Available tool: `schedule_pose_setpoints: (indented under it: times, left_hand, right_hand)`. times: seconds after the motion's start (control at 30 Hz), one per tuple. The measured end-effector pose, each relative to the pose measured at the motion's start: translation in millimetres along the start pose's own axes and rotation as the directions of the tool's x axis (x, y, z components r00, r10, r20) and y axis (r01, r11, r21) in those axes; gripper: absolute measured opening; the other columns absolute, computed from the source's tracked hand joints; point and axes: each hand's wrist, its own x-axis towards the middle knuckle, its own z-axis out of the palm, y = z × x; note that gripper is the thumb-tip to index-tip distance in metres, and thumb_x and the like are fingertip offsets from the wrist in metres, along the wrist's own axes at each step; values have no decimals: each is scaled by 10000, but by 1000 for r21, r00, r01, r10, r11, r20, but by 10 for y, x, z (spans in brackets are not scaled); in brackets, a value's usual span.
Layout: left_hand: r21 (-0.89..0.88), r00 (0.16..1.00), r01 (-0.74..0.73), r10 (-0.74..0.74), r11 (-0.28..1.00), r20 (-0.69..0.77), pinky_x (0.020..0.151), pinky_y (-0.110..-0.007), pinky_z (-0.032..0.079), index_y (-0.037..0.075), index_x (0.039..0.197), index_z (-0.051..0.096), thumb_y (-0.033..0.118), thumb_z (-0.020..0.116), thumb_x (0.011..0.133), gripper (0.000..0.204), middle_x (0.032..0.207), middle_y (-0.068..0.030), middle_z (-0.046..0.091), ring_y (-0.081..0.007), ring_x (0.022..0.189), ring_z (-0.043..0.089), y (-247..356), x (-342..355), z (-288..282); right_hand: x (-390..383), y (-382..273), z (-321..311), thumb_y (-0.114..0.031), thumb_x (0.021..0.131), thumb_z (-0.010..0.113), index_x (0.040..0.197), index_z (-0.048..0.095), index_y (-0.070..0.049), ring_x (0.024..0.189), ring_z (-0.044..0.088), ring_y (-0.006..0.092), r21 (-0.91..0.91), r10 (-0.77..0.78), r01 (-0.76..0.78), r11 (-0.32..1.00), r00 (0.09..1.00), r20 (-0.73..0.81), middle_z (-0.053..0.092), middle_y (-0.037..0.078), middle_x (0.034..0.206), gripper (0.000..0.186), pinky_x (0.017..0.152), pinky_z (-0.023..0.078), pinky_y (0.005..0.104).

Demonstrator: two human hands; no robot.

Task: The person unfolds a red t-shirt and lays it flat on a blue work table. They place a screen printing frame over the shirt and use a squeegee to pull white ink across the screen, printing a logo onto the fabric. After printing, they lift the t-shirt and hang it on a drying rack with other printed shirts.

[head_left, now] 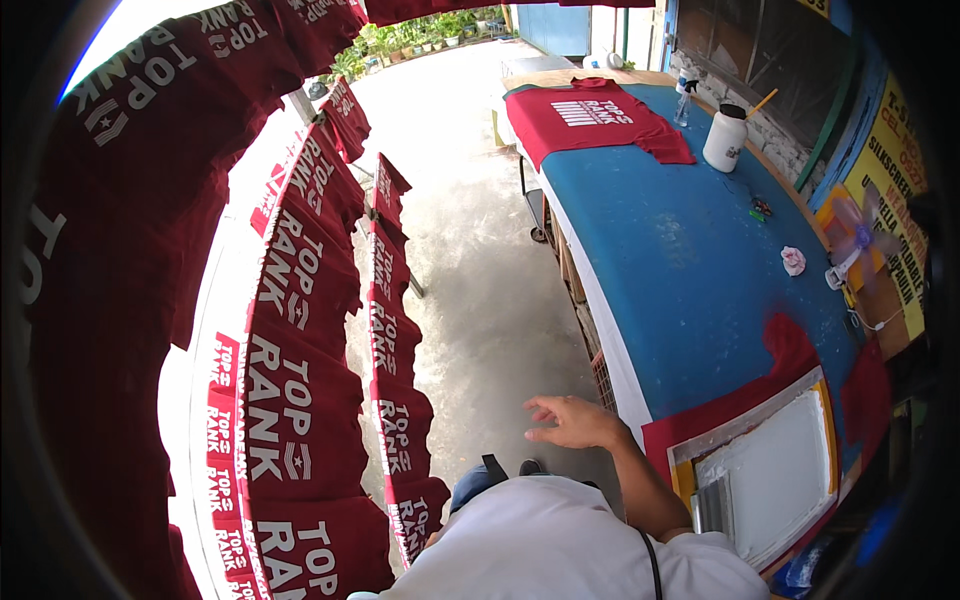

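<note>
My right hand (572, 421) hovers open with fingers spread, holding nothing, over the concrete floor just left of a long blue table (690, 260). Its forearm runs back toward my white shirt at the lower edge. At the table's near end a wooden-framed printing screen (780, 470) lies on a dark red T-shirt (790, 350), a short way right of the hand. A grey flat tool (712, 506) rests at the screen's near corner. My left hand is out of sight.
A printed red T-shirt (600, 118) lies at the table's far end, beside a white jar with a stick (725, 137) and a spray bottle (683, 100). A pink rag (792, 260) lies mid-table. Several rows of printed red T-shirts (300, 400) hang on the left.
</note>
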Motion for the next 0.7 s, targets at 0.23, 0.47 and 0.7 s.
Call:
schedule_pose_setpoints:
  times: [0.23,0.47,0.7]
  left_hand:
    - [-50,998,-7,4,999,-64,941,-469,598,62,1091,812,432,610,957,442,1052,-222,792,-375,989,778,1570,1751,-1071]
    - [-219,994,-110,101,970,-52,657,-372,659,-10,1111,760,307,631,979,366,845,-97,766,-198,753,767,4432,3748,-2856]
    - [-146,869,-413,437,899,233,837,-381,618,-14,1364,614,372,668,1044,504,1090,-81,675,-197,969,686,8522,4740,-4210]
  right_hand:
    - [1443,-1421,-1533,-361,928,874,1477,623,-34,1355,609,290,641,-804,498,584,463,373,665,141,1455,686,1173,450,439]
    - [3097,-2449,-3192,-184,805,968,1327,690,115,1196,733,303,893,-956,383,238,255,146,735,263,1294,663,1004,572,381]
    - [4234,-2453,-5055,19,850,890,1021,812,87,877,805,323,749,-827,564,348,561,-37,801,238,956,199,772,621,370]
